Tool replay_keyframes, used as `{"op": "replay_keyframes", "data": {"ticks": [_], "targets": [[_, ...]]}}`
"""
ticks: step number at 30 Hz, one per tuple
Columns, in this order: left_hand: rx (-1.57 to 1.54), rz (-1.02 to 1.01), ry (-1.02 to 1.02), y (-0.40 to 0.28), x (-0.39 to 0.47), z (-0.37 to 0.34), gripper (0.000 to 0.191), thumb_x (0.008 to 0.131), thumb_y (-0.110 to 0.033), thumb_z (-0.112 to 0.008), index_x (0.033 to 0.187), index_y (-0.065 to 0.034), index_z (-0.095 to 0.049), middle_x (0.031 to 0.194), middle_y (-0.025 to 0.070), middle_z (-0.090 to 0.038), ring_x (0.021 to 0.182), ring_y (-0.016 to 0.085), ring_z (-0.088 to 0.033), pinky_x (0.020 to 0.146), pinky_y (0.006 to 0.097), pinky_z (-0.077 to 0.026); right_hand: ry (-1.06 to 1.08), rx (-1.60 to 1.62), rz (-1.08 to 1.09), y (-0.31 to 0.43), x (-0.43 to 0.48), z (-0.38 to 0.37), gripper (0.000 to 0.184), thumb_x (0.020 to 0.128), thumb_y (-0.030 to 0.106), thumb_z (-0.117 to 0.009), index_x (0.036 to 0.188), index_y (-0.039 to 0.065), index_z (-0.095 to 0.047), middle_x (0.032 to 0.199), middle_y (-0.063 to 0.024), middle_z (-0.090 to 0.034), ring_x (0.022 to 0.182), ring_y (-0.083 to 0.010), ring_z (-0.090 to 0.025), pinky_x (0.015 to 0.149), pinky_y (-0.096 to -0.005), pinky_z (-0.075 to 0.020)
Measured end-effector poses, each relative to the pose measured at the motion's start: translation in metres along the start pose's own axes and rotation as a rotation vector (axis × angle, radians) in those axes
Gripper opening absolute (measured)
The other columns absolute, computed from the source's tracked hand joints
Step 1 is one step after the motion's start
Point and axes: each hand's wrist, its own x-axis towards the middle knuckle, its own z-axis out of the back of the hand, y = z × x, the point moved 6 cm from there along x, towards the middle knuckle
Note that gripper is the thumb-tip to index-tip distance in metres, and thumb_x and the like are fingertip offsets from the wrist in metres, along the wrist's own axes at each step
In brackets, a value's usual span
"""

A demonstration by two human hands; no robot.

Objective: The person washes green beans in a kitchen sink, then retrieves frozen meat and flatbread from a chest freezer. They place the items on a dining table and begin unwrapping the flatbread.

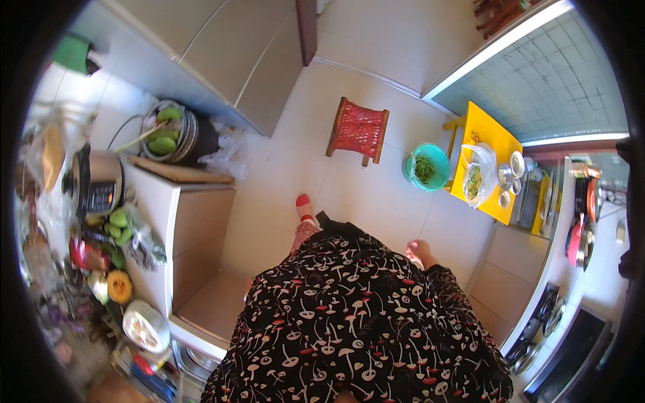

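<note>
My right hand (421, 251) hangs beside the black mushroom-print garment (352, 322), fingers loosely curled, with nothing visible in it. A sliver of skin at the garment's left side may be my left hand, mostly hidden by the cloth. Ahead on the floor is a low stool with a red woven seat (359, 127). Right of it, a lined turquoise bucket (439, 166) holds green beans or similar pods (423, 169). Beside the bucket, a yellow table (466, 151) bears an open plastic bag of vegetables (478, 174) and several small bowls (505, 176).
At left, a counter (156, 201) carries an electric cooker (101, 186), green vegetables, a cut pumpkin (119, 286) and a white container (146, 326). A dark bin (199, 136) with green produce stands beyond. The right-hand counter (554, 252) holds pans and a stove. One foot in a red-and-pink sock (303, 204) shows ahead.
</note>
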Motion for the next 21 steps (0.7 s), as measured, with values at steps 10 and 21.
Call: {"op": "replay_keyframes", "data": {"ticks": [10,21], "targets": [[0.15,-0.378,0.088,-0.3,0.217,0.059,0.049,0.096,-0.003,-0.058,0.145,-0.005,-0.053,0.126,0.0125,-0.067,0.118,0.021,-0.062,0.104,0.0361,-0.051,0.063,0.321,0.152,0.014,-0.016,-0.059,0.028,0.102,0.026,-0.066,0.118,0.004,-0.069,0.101,-0.0093,-0.075,0.08,-0.0172,-0.071,0.071,-0.0327,-0.0596],[0.044,-0.439,0.531,-0.406,0.237,-0.093,0.048,0.093,-0.008,-0.065,0.14,-0.0035,-0.057,0.121,0.0115,-0.07,0.113,0.02,-0.065,0.096,0.0332,-0.054,-0.004,0.488,0.194,0.058,0.055,0.052,0.029,0.101,0.025,-0.066,0.116,0.0,-0.068,0.094,-0.0116,-0.074,0.074,-0.0175,-0.07,0.061,-0.0297,-0.0556]]}}
